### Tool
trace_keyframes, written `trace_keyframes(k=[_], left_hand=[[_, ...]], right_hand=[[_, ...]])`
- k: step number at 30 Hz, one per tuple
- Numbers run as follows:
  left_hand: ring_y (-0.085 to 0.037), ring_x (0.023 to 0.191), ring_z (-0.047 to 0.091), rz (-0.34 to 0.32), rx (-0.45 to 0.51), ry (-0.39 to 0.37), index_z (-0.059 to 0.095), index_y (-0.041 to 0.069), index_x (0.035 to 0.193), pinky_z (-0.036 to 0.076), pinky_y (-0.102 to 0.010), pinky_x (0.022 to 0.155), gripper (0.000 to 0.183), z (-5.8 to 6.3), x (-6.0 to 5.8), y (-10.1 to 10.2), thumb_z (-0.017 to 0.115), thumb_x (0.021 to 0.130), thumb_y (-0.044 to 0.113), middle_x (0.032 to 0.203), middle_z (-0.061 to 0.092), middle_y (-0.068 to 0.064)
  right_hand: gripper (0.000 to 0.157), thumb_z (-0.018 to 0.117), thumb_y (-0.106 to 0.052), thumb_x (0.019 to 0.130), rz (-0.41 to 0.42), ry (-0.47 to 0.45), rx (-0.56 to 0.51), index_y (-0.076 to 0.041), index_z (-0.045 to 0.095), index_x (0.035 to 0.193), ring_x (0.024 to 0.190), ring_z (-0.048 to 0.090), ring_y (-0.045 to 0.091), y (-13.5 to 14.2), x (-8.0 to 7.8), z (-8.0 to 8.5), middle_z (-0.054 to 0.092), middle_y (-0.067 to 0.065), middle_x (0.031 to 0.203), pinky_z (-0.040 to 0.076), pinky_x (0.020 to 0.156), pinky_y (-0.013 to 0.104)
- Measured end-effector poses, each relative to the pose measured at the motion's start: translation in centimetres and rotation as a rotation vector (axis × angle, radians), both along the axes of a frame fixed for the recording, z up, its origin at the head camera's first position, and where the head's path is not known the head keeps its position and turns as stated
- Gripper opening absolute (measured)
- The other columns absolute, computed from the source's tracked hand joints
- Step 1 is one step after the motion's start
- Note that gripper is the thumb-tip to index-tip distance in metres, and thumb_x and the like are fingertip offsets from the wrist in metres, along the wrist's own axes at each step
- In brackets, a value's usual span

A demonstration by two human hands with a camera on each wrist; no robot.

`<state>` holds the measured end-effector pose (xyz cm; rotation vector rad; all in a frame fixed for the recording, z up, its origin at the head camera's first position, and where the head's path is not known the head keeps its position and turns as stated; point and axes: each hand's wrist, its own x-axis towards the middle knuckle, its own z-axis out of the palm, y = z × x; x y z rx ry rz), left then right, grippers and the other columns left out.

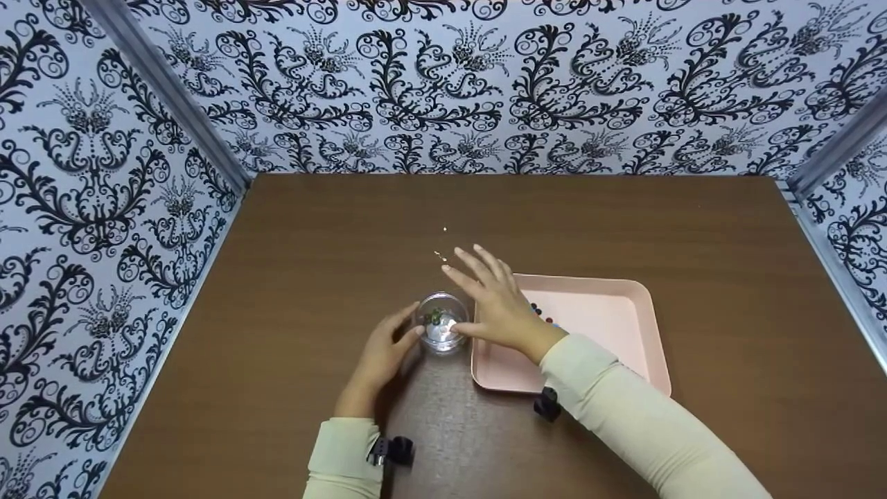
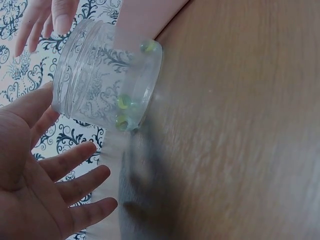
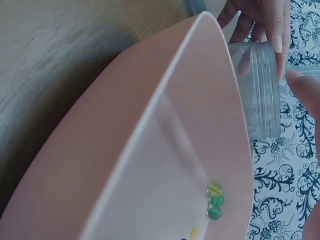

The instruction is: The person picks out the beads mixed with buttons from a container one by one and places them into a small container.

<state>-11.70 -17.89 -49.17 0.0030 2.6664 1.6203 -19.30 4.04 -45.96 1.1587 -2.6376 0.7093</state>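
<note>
A clear round jar [image 1: 443,339] stands upright with its mouth uncovered. Several green-yellow marbles [image 2: 123,102] lie on its bottom. At the jar's left side is my left hand [image 1: 381,353], thumb and index finger right at the rim; its other fingers spread loosely away in the left wrist view. My right hand [image 1: 500,305] hovers over the jar's right side and the left edge of a pink tray [image 1: 596,280]. Its fingers are extended and apart, the thumb overlapping the jar's mouth in the head view. Nothing shows in its grasp. Green marbles [image 3: 215,201] lie inside the tray by its wall.
The tray sits just right of the jar, also holding small dark, red and blue pieces [image 1: 549,320], partly hidden by my right wrist. Small bright glints [image 1: 441,256] show on the brown table [image 1: 312,242] beyond the jar. Patterned walls [image 1: 443,83] border the table.
</note>
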Motion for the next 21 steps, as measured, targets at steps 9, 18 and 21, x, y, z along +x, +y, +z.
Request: trace_keyframes(k=[9,18,21], left_hand=[[-0.04,0.132,0.041,-0.001,-0.017,0.005,0.054,0.008,0.137,0.029,-0.056,0.111,0.045,0.0,-0.1,-0.1,0.062,0.095,0.021,0.14,0.05,-0.022],[-0.039,0.134,0.04,0.0,-0.029,0.008,0.055,0.01,0.137,0.028,-0.054,0.112,0.046,0.0,0.0,0.0,0.062,0.094,0.023,0.141,0.05,-0.02],[-0.039,0.133,0.041,-0.003,-0.032,0.018,0.055,0.009,0.137,0.029,-0.054,0.112,0.045,0.0,0.0,0.0,0.062,0.094,0.023,0.14,0.05,-0.02]], right_hand=[[0.095,0.084,-0.042,0.068,-0.005,-0.038,-0.012,-0.019,0.039,0.148,0.145,0.015,0.036,1.0,-0.3,-0.2,0.024,0.009,0.158,0.016,0.114,0.06],[0.093,0.083,-0.044,0.07,-0.042,-0.049,-0.011,-0.018,0.039,0.148,0.145,0.015,0.035,1.8,-0.6,-0.3,0.025,0.009,0.158,0.018,0.114,0.06],[0.093,0.083,-0.042,0.069,-0.048,-0.052,-0.028,-0.018,0.04,0.148,0.145,0.016,0.035,2.1,-0.7,-0.3,0.027,0.009,0.157,0.018,0.114,0.06]])
